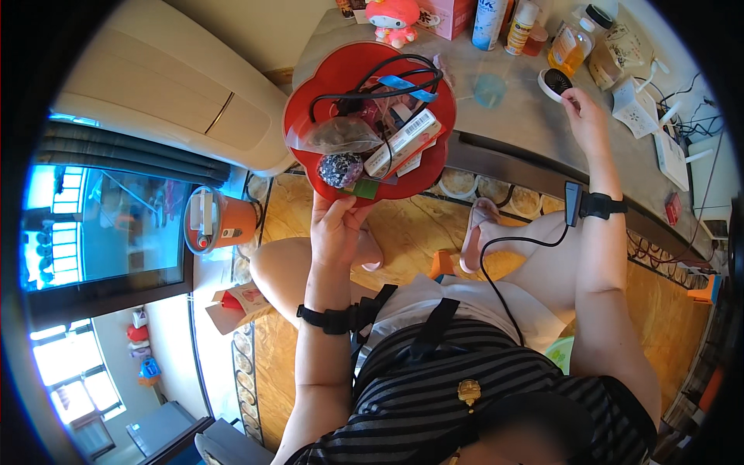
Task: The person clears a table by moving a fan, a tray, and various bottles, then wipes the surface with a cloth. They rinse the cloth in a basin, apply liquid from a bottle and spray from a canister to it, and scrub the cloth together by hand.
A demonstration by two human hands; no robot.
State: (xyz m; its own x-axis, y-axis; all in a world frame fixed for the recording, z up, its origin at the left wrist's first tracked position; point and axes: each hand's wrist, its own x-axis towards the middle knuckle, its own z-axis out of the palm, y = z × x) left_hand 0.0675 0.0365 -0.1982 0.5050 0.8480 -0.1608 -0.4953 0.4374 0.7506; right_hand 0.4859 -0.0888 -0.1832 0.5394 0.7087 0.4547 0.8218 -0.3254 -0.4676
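My left hand (335, 234) grips the near rim of a red, flower-shaped tray (346, 65), thumb on top. Inside it lie a coiled black cable (329, 98), a clear plastic bag (345, 136), a white and red box (404, 144) with a barcode, and a dark speckled ball (339, 170). The tray is held over the left end of the grey counter and past its front edge. At the right, my right hand (587, 118) has its fingers closed on a small round white fan (556, 82) with a black grille, over the counter.
On the counter (504, 128) stand a pink plush toy (393, 22), spray can (489, 23), amber bottle (570, 48) and white router (670, 155) with cables. A translucent bluish cup (489, 91) sits between tray and fan. An orange bucket (232, 221) and open carton (240, 304) are at left.
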